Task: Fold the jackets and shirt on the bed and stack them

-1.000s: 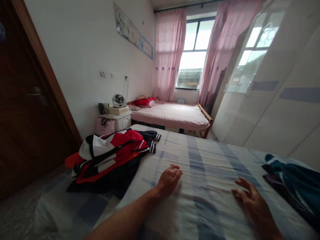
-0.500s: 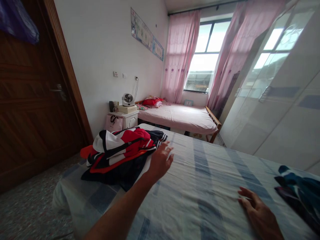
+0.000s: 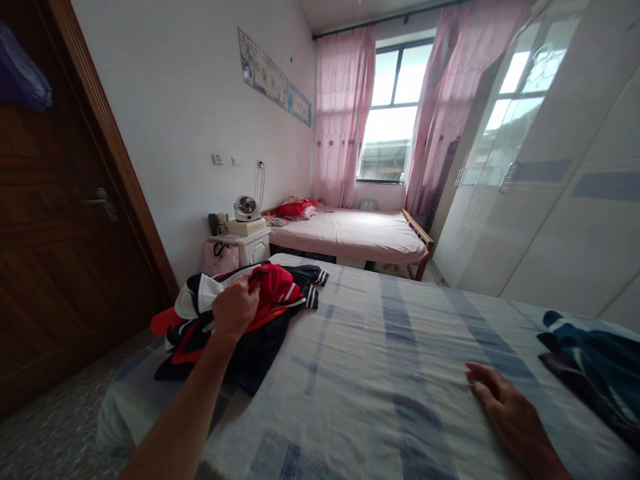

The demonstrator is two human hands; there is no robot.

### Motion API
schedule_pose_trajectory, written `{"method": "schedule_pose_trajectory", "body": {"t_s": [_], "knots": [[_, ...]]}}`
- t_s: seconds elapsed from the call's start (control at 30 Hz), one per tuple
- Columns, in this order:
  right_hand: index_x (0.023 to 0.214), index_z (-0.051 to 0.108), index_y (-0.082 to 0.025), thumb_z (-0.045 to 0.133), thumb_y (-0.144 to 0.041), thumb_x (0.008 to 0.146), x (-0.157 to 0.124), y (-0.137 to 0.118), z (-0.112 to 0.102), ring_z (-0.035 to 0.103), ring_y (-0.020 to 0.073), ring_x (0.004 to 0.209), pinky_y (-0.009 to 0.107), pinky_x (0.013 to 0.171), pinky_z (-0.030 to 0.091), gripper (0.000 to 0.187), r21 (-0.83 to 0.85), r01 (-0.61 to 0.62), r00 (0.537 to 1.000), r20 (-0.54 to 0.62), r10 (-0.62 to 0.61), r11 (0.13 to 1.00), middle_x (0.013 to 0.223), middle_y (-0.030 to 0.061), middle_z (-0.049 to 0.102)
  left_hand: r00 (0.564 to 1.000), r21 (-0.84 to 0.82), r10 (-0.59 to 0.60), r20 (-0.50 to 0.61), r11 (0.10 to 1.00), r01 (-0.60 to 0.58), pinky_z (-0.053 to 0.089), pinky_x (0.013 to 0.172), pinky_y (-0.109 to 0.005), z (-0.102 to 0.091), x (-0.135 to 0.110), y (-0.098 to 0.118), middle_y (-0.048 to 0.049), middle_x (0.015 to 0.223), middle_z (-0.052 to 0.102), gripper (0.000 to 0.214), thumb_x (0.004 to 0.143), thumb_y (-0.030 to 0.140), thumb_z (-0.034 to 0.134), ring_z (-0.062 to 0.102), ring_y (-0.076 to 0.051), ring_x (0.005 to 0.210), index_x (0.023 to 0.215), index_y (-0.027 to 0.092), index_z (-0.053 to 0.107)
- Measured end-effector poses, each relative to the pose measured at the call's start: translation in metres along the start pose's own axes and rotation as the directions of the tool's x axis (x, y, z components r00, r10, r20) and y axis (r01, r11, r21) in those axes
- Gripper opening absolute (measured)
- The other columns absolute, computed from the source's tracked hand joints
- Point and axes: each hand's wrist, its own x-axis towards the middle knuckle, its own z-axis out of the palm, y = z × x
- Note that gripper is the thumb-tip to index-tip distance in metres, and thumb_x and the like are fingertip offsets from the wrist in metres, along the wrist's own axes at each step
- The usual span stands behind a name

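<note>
My left hand point(image 3: 236, 308) is closed on the upper part of a red, white and black jacket point(image 3: 280, 283). That jacket lies crumpled on a heap of clothes with orange and dark parts, at the near bed's left edge. Striped dark cuffs point(image 3: 311, 297) stick out on the heap's right side. Over the plaid sheet point(image 3: 350, 360), my right hand point(image 3: 507, 407) is held loosely, fingers slightly bent and holding nothing. To its right lie folded dark teal clothes point(image 3: 595, 360), apart from the hand.
Beyond the near bed stands a second bed with a pink sheet point(image 3: 345, 233). A white nightstand point(image 3: 255, 247) bears a small fan point(image 3: 247, 208). The wooden door point(image 3: 75, 253) is at left, and a glossy white wardrobe point(image 3: 545, 233) lines the right.
My left hand has moved left from beside the heap and taken hold of the jacket. My right hand stays over the sheet, nearly in place. The view has shifted slightly to the right.
</note>
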Motion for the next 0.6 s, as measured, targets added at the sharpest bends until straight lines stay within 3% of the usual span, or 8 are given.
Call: {"method": "schedule_pose_trajectory", "body": {"t_s": [0.13,0.3,0.47,0.6], "knots": [[0.103,0.063,-0.025,0.042,-0.051,0.066,-0.002,-0.004,-0.001,0.066,0.0262,0.088,0.036,0.079,0.048,0.050,0.017,0.003,1.000,-0.018,-0.003,1.000,0.097,0.0033,0.072,0.991,-0.181,-0.086,-0.100,0.981,0.066,0.043,0.075,-0.047,-0.020,0.021,0.013,-0.0184,0.077,0.066,0.041,0.082,0.043,0.044,0.061,-0.037,0.084,0.089,0.011,0.069],[0.102,0.064,-0.023,0.041,-0.051,0.065,-0.003,-0.009,-0.002,0.065,0.0264,0.090,0.037,0.081,0.048,0.051,0.040,-0.010,1.000,-0.003,0.011,0.999,0.101,0.0051,0.071,0.988,-0.540,0.025,-0.152,0.835,-0.104,0.045,0.070,-0.029,-0.035,0.031,0.065,-0.0040,0.073,0.064,0.032,0.082,0.038,0.041,0.058,-0.019,0.073,0.080,0.016,0.066],[0.102,0.064,-0.022,0.042,-0.050,0.067,-0.003,-0.007,-0.001,0.065,0.0269,0.093,0.038,0.084,0.047,0.050,0.061,-0.003,1.000,0.003,0.003,0.998,0.102,0.0064,0.071,0.984,-0.851,0.157,-0.079,0.504,-0.149,0.047,0.065,-0.025,-0.028,-0.009,0.140,-0.0022,0.071,0.064,0.033,0.080,0.042,0.046,0.057,-0.014,0.064,0.078,0.015,0.065],[0.102,0.064,-0.022,0.043,-0.044,0.074,-0.004,-0.004,0.002,0.065,0.0253,0.094,0.037,0.085,0.049,0.041,0.062,0.039,0.999,-0.004,-0.039,0.997,0.101,0.0056,0.071,0.958,-0.965,0.283,0.045,0.259,-0.032,0.049,0.060,-0.026,-0.038,-0.060,0.184,-0.0016,0.066,0.064,0.034,0.080,0.046,0.050,0.057,-0.015,0.062,0.078,0.016,0.067]]}}
